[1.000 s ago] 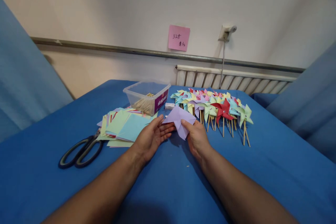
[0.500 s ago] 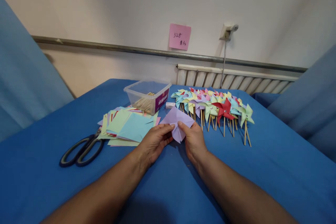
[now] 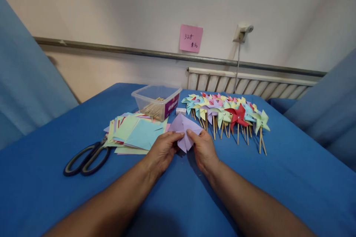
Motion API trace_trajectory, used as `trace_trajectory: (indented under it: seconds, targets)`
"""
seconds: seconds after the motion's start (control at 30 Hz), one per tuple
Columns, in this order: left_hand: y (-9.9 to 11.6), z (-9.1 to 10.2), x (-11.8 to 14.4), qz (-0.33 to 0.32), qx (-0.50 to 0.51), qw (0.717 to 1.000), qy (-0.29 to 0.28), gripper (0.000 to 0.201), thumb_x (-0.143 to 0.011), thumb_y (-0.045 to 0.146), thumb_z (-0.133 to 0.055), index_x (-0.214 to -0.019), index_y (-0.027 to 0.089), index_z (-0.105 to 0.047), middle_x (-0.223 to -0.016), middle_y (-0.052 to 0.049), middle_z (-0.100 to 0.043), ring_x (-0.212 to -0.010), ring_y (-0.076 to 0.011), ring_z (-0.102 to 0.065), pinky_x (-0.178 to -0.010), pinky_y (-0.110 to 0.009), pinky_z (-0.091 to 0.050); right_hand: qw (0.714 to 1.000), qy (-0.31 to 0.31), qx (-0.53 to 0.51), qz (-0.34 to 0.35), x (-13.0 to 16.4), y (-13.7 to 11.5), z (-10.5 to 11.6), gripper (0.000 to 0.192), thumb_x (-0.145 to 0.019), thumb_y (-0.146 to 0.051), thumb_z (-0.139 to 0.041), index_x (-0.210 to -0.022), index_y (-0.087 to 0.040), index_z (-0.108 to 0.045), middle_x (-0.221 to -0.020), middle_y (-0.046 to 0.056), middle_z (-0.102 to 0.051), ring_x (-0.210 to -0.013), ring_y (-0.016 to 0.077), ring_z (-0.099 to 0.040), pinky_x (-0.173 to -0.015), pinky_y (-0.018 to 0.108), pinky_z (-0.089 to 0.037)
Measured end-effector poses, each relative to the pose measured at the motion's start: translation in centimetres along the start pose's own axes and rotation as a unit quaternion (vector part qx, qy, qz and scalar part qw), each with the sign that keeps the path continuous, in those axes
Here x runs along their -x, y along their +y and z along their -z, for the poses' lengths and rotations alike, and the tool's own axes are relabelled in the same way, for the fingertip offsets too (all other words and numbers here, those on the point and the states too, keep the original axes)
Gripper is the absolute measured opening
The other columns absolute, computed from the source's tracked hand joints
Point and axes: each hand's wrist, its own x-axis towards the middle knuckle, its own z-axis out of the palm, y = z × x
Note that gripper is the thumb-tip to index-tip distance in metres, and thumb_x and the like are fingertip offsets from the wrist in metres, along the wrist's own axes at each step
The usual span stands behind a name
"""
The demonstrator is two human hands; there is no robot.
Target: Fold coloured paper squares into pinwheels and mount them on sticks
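Note:
Between my two hands is a purple paper square [image 3: 182, 122] with slits running in from its corners, held up over the blue table. My left hand [image 3: 164, 148] pinches its left side, thumb on top near the middle. On the right side my right hand [image 3: 205, 149] grips it the same way, and both thumbs nearly meet at the centre. The fingers under the paper are partly hidden. Just left of my left hand lies a stack of coloured paper sheets [image 3: 144, 133]. Scissors [image 3: 87, 158] with dark handles rest beside the stack, their blades mostly covered by it.
A clear plastic box [image 3: 155, 98] of thin wooden sticks stands behind the paper stack, with a small white box [image 3: 180, 111] at its right. Several finished paper pinwheels [image 3: 238, 117] on sticks lie at the right. A radiator [image 3: 250, 81] runs along the wall.
The purple paper has tilted and turned slightly, and its top corner has shifted left. Both hands keep hold of it; my right hand has moved a little left.

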Motion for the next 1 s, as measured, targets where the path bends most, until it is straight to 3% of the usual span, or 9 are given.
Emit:
trace_trajectory:
  seconds: [0.1, 0.2, 0.33, 0.43, 0.6, 0.77, 1.0]
  targets:
    - [0.6, 0.3, -0.2, 0.000, 0.009, 1.000, 0.005, 0.015, -0.064, 0.009, -0.073, -0.078, 0.008, -0.068, -0.071, -0.006, -0.069, -0.062, -0.0148, -0.063, -0.062, -0.026, -0.052, 0.995, 0.037, 0.076, 0.057, -0.2, -0.3, 0.4, 0.038, -0.070, -0.027, -0.071, -0.105, -0.020, -0.058, -0.096, 0.004, -0.068, -0.079, 0.0167, -0.064, -0.075, 0.033, -0.051]
    - [1.3, 0.7, -0.3, -0.002, 0.031, 0.999, 0.016, 0.020, -0.065, 0.007, -0.071, -0.084, 0.008, -0.069, -0.075, -0.007, -0.071, -0.063, -0.0159, -0.064, -0.062, -0.028, -0.054, 0.972, 0.038, 0.178, 0.149, -0.3, -0.7, 0.9, 0.048, -0.069, -0.016, -0.063, -0.115, -0.024, -0.054, -0.114, 0.006, -0.060, -0.088, 0.0163, -0.060, -0.076, 0.032, -0.050]
    - [2.2, 1.0, -0.3, 0.006, 0.067, 0.998, 0.019, 0.024, -0.068, 0.003, -0.067, -0.091, 0.009, -0.069, -0.081, -0.006, -0.072, -0.067, -0.0166, -0.066, -0.063, -0.028, -0.055, 0.902, -0.030, 0.349, 0.254, 0.1, -1.1, 1.0, 0.043, -0.069, -0.008, -0.055, -0.108, -0.026, -0.062, -0.133, 0.006, -0.046, -0.119, 0.0222, -0.049, -0.093, 0.039, -0.044]
    - [2.4, 0.9, -0.2, 0.007, 0.078, 0.997, 0.000, 0.027, -0.068, 0.000, -0.065, -0.094, 0.009, -0.070, -0.084, -0.006, -0.073, -0.067, -0.0152, -0.066, -0.065, -0.026, -0.055, 0.858, -0.073, 0.407, 0.304, 0.5, -1.5, 0.8, 0.032, -0.071, -0.008, -0.059, -0.097, -0.025, -0.067, -0.137, 0.006, -0.041, -0.129, 0.0236, -0.040, -0.107, 0.043, -0.033]
    - [2.2, 0.9, -0.2, 0.022, 0.054, 0.998, -0.011, 0.023, -0.069, 0.002, -0.065, -0.090, 0.008, -0.070, -0.077, -0.006, -0.072, -0.062, -0.0149, -0.065, -0.060, -0.026, -0.055, 0.850, -0.096, 0.412, 0.314, 0.7, -1.9, 0.6, 0.014, -0.074, -0.019, -0.069, -0.087, -0.024, -0.070, -0.136, 0.007, -0.043, -0.130, 0.0245, -0.040, -0.110, 0.044, -0.031]
    - [2.0, 1.1, -0.2, 0.027, 0.038, 0.999, -0.017, 0.022, -0.068, 0.002, -0.065, -0.089, 0.006, -0.070, -0.072, -0.006, -0.071, -0.058, -0.0145, -0.063, -0.058, -0.026, -0.055, 0.848, -0.101, 0.416, 0.313, 0.5, -1.9, 0.8, 0.011, -0.075, -0.025, -0.072, -0.086, -0.025, -0.071, -0.136, 0.007, -0.045, -0.130, 0.0256, -0.041, -0.108, 0.045, -0.034]
    - [2.6, 0.6, 0.0, 0.043, 0.058, 0.997, -0.028, 0.024, -0.070, 0.001, -0.061, -0.092, 0.008, -0.069, -0.077, -0.007, -0.072, -0.064, -0.0155, -0.066, -0.062, -0.026, -0.055, 0.802, -0.126, 0.464, 0.355, 0.4, -2.2, 0.9, 0.009, -0.077, -0.024, -0.071, -0.086, -0.025, -0.073, -0.134, 0.007, -0.048, -0.125, 0.0259, -0.046, -0.102, 0.045, -0.039]
